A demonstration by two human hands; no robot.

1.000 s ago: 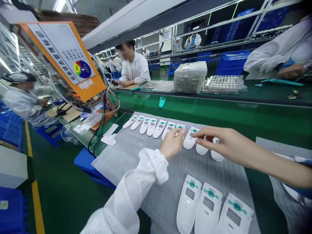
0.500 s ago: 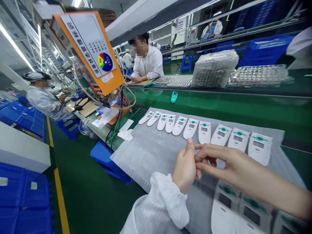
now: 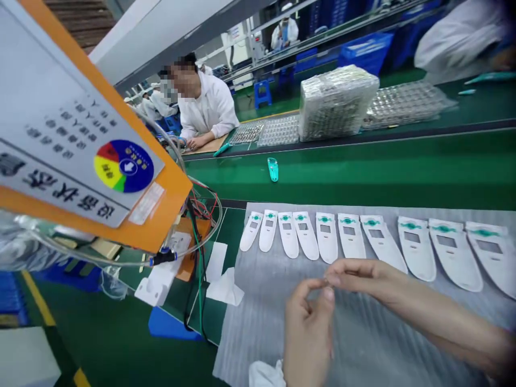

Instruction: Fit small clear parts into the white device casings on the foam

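Observation:
My left hand (image 3: 309,328) is closed in a pinch, thumb against forefinger, above the grey-white foam sheet (image 3: 266,317). My right hand (image 3: 358,273) meets it from the right, its thumb and forefinger pinched at the left fingertips. Anything between the fingertips is too small to make out. Just beyond the hands, several white plastic covers (image 3: 325,242), each with a rectangular window and green print, lie in a row along the sheet's far edge. The right forearm passes in front of the lower ends of some of them.
An orange machine box (image 3: 173,215) with tubes and cables hangs close at left. White paper scraps (image 3: 223,287) lie beside the sheet. A teal casing (image 3: 273,169) rests on the green conveyor (image 3: 363,177). Beyond it are a wrapped stack of trays (image 3: 336,102) and a seated co-worker (image 3: 207,102).
The view has turned and moved closer to the orange box. My hands have shifted from loosely touching to a fingertip-to-fingertip pinch. The near covers have left the view.

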